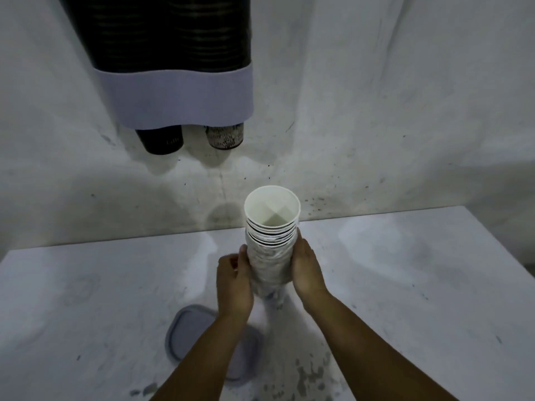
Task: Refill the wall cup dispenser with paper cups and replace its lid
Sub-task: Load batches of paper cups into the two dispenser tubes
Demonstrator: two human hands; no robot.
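A stack of nested white paper cups (270, 241) stands upright between my hands, mouth up. My left hand (233, 282) presses its left side and my right hand (308, 270) wraps its right side. On the wall above hangs the cup dispenser (176, 94), with a dark see-through body and a pale lilac base. A black cup (160, 140) and a printed cup (224, 137) poke out of its underside. The grey dispenser lid (188, 328) lies flat on the table under my left forearm, partly hidden by it.
A white, stained table (405, 299) spreads below my hands, with its back edge meeting the scuffed white wall (376, 111). Its right corner falls away at the far right.
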